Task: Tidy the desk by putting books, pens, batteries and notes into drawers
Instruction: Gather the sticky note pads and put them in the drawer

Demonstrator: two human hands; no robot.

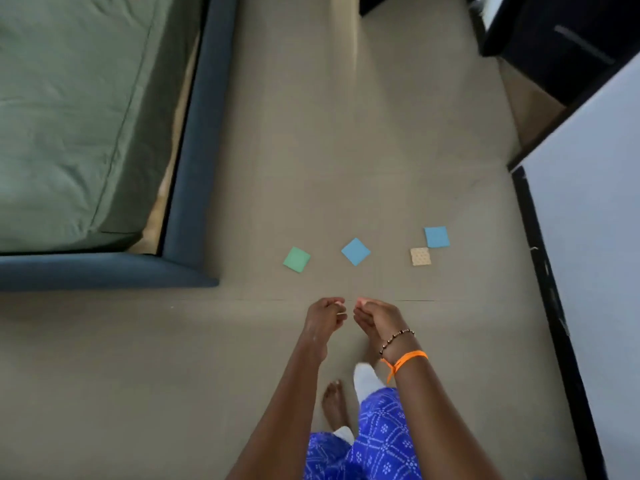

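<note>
Several square sticky notes lie on the grey floor ahead of me: a green note [296,259], a blue note [356,251], a beige patterned note [420,256] and a second blue note [436,236] touching its corner. My left hand [323,315] and my right hand [375,317] hang side by side in front of me, short of the notes, fingers loosely curled. Neither hand visibly holds anything. A bead bracelet and an orange band circle my right wrist.
A bed with a green cover [69,116] and a dark blue frame [194,140] fills the left. The white desk top [588,237] with a black edge runs down the right. A dark cabinet [561,39] stands at the back right. My feet [334,403] are below.
</note>
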